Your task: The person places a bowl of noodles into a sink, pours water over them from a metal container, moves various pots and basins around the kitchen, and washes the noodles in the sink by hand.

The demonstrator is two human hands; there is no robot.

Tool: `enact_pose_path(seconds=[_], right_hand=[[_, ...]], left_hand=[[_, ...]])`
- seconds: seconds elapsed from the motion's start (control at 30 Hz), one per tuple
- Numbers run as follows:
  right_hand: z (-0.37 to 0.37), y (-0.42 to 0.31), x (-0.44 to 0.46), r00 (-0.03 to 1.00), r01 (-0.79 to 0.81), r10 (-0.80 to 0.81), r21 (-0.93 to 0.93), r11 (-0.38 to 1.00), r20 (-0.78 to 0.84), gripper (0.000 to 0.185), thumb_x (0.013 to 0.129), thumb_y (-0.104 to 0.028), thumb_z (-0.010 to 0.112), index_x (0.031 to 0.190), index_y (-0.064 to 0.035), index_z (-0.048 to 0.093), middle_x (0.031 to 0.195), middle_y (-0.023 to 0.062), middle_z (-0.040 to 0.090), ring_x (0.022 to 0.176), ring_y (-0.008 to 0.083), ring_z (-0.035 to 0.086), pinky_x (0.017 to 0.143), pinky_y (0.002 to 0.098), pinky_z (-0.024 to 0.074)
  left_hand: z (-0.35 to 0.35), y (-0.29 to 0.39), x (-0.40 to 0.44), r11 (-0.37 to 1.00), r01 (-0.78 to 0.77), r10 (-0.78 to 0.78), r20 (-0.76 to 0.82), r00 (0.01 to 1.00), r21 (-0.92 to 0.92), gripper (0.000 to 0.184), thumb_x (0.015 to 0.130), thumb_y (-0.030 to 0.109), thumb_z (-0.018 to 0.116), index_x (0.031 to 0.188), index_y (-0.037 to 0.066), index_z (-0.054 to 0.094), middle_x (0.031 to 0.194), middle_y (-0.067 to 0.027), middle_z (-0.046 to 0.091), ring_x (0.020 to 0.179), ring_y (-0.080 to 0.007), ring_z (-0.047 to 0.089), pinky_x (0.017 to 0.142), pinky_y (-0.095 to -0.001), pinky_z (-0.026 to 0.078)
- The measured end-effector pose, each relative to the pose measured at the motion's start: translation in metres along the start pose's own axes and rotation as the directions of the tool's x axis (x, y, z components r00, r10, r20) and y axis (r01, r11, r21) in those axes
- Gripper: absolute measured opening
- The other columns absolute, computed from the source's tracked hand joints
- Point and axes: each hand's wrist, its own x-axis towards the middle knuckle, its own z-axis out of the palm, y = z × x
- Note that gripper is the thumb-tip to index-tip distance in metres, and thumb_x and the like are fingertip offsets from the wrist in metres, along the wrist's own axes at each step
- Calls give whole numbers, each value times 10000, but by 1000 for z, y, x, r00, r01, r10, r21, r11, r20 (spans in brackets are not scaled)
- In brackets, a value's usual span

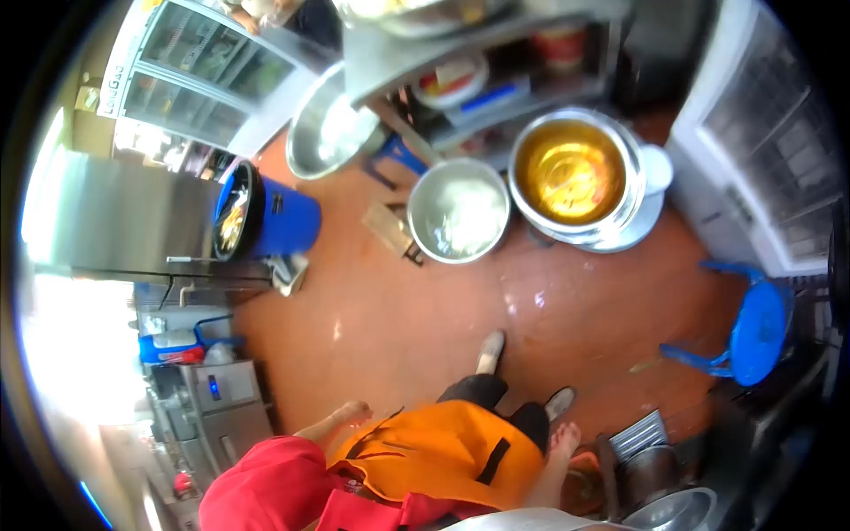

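Observation:
My left hand (353, 413) hangs beside the orange apron (434, 442), over the tiled floor, with its fingers loosely bent and nothing visible in them. On the other side of the apron is my right hand (565, 439), low and close to my shoe, fingers slightly apart and no object seen in it. An orange-rimmed container (585, 460) lies nearest to that hand; whether they touch I cannot tell. Ahead of me stand a metal basin (428, 239) with a pale, shiny inside and a larger metal pot (542, 228) with a golden, shiny inside.
Another metal basin (305, 159) leans near the metal shelf unit (496, 119). A blue bin (292, 221) with waste stands left, below a glass-door fridge (190, 80). To the right are a blue stool (758, 332) and a white cabinet (708, 168). Metal pots (677, 509) sit lower right.

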Motion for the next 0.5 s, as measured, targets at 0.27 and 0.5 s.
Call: enact_pose_path(seconds=[0.27,0.5], right_hand=[[44,-97,-221,854,218,-173,-35,975,490,266,878,-89,585,1143,-103,565,996,42,636,895,144,610,762,268,497],[-18,-61,-304,794,571,-565,43,820,225,280,882,-191,620,1130,-76,559,875,24,617,734,103,557,659,248,467]], left_hand=[[-34,154,-57,866,-492,499,-175,849,86,399,894,431,524,921,52,645,696,-80,621,576,-171,559,561,-318,478],[-91,269,-53,653,-757,747,137,650,30,226,887,286,616,818,72,605,548,37,455,397,-54,364,345,-236,275]])
